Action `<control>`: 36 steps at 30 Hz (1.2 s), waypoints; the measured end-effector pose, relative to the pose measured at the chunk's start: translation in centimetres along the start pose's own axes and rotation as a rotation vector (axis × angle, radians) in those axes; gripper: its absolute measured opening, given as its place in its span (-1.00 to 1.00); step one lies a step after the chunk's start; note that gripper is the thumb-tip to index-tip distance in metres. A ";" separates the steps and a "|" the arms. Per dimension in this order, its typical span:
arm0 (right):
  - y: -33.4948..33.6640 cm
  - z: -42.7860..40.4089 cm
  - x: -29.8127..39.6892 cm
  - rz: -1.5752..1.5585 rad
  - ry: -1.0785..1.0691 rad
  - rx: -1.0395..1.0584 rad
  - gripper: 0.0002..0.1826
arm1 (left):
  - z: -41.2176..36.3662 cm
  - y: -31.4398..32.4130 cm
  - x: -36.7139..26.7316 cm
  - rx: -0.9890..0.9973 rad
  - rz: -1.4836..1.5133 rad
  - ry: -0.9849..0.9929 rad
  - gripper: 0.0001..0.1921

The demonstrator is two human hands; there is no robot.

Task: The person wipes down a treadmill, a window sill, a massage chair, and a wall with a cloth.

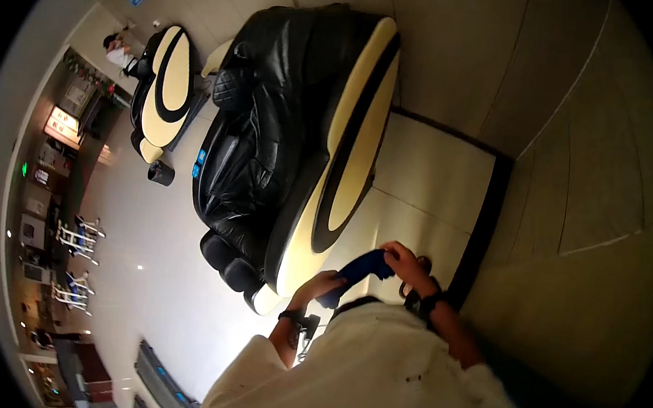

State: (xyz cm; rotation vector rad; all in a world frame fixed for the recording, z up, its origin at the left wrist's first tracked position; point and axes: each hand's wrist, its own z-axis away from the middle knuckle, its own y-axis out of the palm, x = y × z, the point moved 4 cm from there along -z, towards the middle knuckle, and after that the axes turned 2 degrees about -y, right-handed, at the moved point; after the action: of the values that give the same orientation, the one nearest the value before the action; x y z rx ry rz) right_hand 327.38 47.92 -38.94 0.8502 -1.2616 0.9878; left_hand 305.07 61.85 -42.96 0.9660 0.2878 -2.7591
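A piece of dark blue cloth [361, 269] is stretched between my two hands in front of my body. My left hand [323, 286] grips its lower left end. The upper right end is pinched in the fingers of my right hand [404, 262]. Whether it is a sock or another small cloth item, I cannot tell. Both wrists carry dark bands, and a small dark device [310, 326] is at the left one. Just beyond my hands stands a black massage chair [267, 159] with cream side panels. Part of a foot in a dark sandal shows beside my right forearm.
A second massage chair [169, 88] stands farther off, with a dark waste bin [161, 173] by it and a person [120, 56] behind. White-framed wheeled items [79, 239] are across the tiled floor [152, 230]. Dark padded furniture [166, 378] is at lower left. A wall [458, 59] bounds the right.
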 end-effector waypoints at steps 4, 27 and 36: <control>-5.6 -6.5 4.3 -0.133 0.029 0.170 -0.77 | -0.7 -0.2 -3.9 -0.213 0.104 0.110 -0.55; -37.7 -40.1 16.9 0.104 0.042 -0.357 -0.75 | -18.8 -15.7 -56.5 -0.933 -0.065 1.089 -0.69; -36.7 -58.2 25.6 0.204 -0.307 -0.225 -0.70 | -22.3 -22.6 -61.6 -1.354 0.037 0.931 -0.72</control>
State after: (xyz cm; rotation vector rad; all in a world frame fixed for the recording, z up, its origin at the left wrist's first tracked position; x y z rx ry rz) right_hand 383.32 91.68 -20.37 0.7247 -1.7149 0.8742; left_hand 359.63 96.89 -18.57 1.5053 1.8240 -1.2036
